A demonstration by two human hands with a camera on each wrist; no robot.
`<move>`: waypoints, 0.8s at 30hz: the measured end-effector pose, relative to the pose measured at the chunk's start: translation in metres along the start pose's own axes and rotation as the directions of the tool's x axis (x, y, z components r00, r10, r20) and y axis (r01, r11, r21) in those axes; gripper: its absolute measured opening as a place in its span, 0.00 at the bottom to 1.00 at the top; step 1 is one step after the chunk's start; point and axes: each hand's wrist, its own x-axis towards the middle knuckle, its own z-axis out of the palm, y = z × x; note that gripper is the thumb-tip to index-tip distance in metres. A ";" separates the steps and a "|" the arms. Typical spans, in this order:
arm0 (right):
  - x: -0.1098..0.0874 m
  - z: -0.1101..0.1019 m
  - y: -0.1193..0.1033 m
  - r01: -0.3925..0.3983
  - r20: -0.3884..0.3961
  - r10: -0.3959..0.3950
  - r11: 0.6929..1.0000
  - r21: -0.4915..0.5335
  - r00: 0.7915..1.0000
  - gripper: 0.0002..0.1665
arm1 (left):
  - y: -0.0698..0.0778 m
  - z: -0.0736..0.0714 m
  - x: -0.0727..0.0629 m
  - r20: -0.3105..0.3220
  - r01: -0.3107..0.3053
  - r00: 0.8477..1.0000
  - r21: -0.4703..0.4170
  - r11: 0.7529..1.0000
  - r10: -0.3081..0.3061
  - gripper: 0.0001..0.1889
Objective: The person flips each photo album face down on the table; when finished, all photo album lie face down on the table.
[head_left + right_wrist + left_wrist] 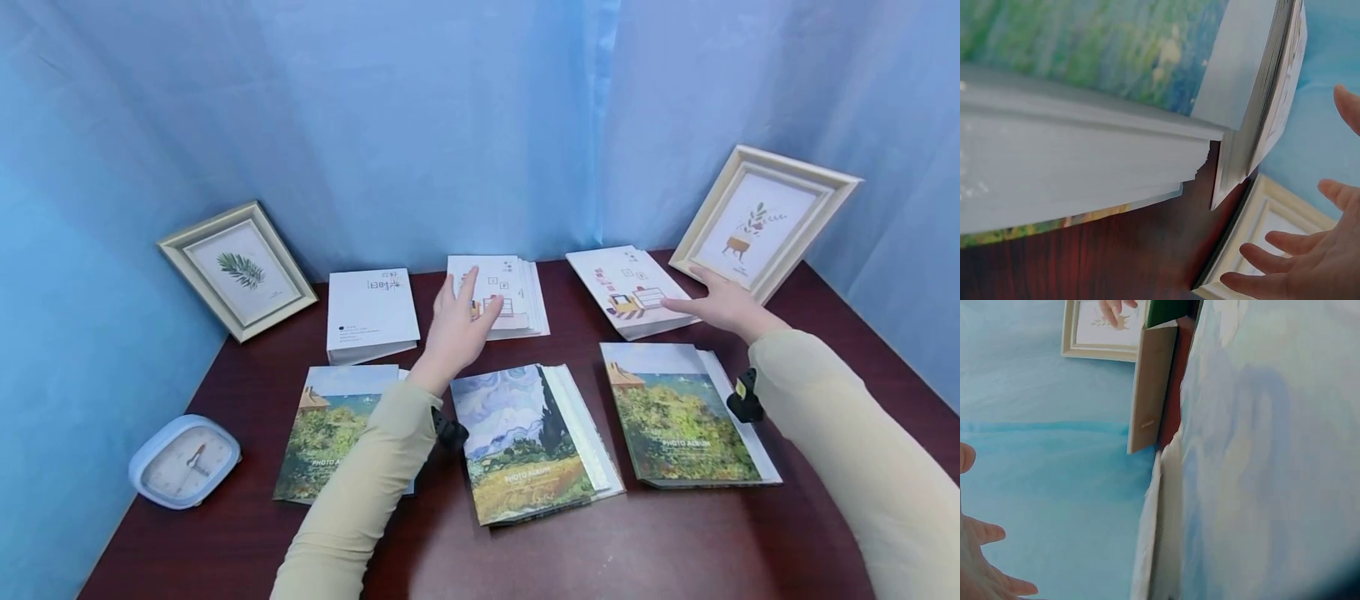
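Observation:
My left hand [459,327] is over the near left part of the white album [510,292] in the back row's middle, its fingers spread and nothing held. At the back right, my right hand [723,304] spreads its fingers between another white album [626,287] and a framed plant picture [761,221]; its fingertips overlap both in the head view. The right wrist view shows that hand [1310,259] in front of the picture frame [1260,215], holding nothing. Under my left forearm lies a landscape photo album [330,417], partly hidden by the sleeve.
A third white album [371,312] lies at the back left, beside a framed leaf picture [240,271]. In front are a cypress-painted photo album [517,442] and a garden-painted one [678,417]. A blue clock [186,461] stands near the table's left edge. Blue curtain [450,125] hangs behind.

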 end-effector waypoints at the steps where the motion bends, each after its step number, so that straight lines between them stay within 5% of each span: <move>1: 0.001 0.000 0.001 -0.004 0.004 0.004 1.000 0.007 1.000 0.62 | 0.001 0.004 0.002 0.007 0.007 1.000 -0.026 1.000 -0.007 0.36; 7: 0.007 -0.001 0.006 -0.008 0.024 0.008 1.000 0.019 1.000 0.64 | 0.011 0.026 0.016 0.062 0.029 0.998 -0.231 0.972 -0.014 0.34; 16: 0.014 0.000 0.004 0.016 0.061 -0.018 0.999 0.032 0.998 0.62 | 0.024 0.053 0.035 0.129 0.168 0.984 -0.472 0.865 -0.121 0.31; 24: 0.018 0.005 -0.001 -0.038 0.154 0.029 0.998 0.057 0.988 0.62 | 0.042 0.081 0.038 0.222 0.209 0.971 -0.579 0.788 -0.094 0.29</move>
